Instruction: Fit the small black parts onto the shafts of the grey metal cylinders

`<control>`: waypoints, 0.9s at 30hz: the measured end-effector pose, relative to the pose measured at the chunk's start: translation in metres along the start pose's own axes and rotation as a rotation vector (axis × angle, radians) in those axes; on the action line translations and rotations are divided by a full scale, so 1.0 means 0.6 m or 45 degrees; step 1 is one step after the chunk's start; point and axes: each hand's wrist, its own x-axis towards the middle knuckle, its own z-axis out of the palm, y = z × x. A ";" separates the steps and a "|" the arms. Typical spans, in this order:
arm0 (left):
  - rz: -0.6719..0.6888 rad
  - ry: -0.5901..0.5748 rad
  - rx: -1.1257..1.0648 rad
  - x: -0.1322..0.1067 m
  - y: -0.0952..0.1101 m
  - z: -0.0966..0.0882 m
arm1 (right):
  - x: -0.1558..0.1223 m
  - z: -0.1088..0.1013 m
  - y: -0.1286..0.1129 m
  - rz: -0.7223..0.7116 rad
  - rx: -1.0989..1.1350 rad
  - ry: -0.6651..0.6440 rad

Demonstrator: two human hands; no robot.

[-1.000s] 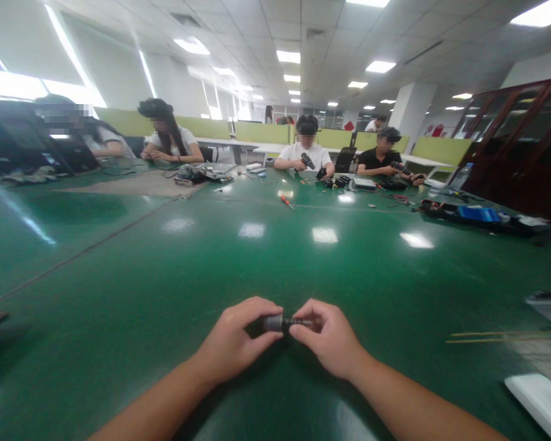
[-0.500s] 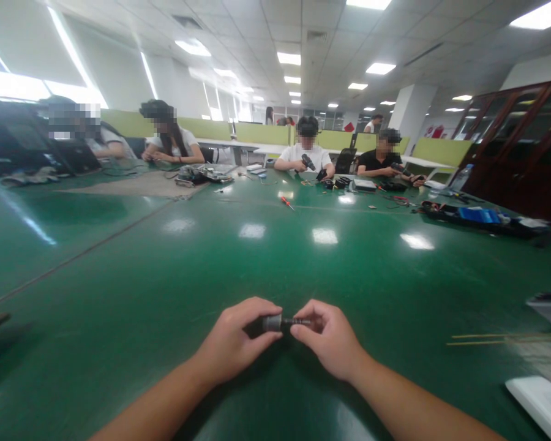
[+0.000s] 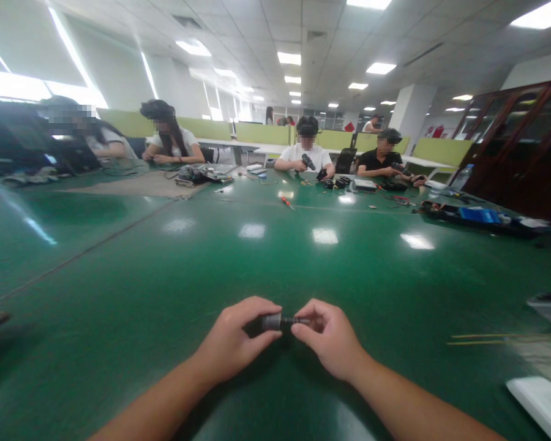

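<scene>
Two grips: our left hand point(image 3: 237, 329) on grey cylinder point(image 3: 272, 322), right hand point(image 3: 334, 335) on dark rod point(image 3: 300, 320); screwdriver point(image 3: 286, 201) toward far edge of bench point(image 3: 229, 263).

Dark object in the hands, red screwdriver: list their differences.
The dark object is held by the left hand and right hand; the red screwdriver lies on the table. The dark object runs crosswise in view; the red screwdriver slants. Both are elongated.

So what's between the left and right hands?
In the head view, a cylindrical object bridges them: thicker grey part at the left hand, slimmer dark part at the right hand.
</scene>
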 end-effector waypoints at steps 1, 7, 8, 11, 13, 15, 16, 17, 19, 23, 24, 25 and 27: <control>0.003 0.003 -0.002 0.000 0.000 0.000 | 0.000 0.000 0.000 0.000 -0.001 0.002; 0.007 0.011 0.004 -0.001 -0.005 -0.001 | 0.000 0.000 -0.001 0.010 0.005 0.004; 0.004 0.012 0.006 -0.001 -0.005 -0.001 | 0.000 0.000 -0.002 0.010 0.005 0.003; 0.001 0.011 0.009 0.001 -0.003 -0.002 | -0.001 -0.001 -0.003 0.016 0.003 0.009; 0.006 0.009 0.010 0.001 -0.002 -0.002 | -0.001 -0.001 -0.003 0.017 0.004 0.012; 0.008 0.009 0.014 0.001 -0.001 -0.003 | 0.000 -0.001 -0.003 0.010 0.006 0.011; 0.009 0.011 0.016 0.001 -0.001 -0.003 | 0.000 -0.001 -0.002 0.007 0.006 0.011; 0.012 0.014 0.016 0.001 -0.001 -0.003 | 0.000 -0.001 -0.001 0.006 0.005 0.011; 0.017 0.017 0.015 0.001 -0.002 -0.004 | 0.000 -0.001 0.000 0.006 0.003 0.013; 0.008 0.025 0.023 0.001 -0.003 -0.004 | 0.001 -0.001 0.002 0.009 0.007 0.029; 0.008 0.028 0.024 0.001 -0.003 -0.005 | 0.001 -0.001 0.002 0.009 0.009 0.033; 0.010 0.033 0.026 0.002 -0.002 -0.005 | 0.001 -0.001 0.001 0.008 0.009 0.035; 0.015 0.039 0.033 0.003 -0.001 -0.005 | 0.001 -0.001 0.000 0.006 0.011 0.037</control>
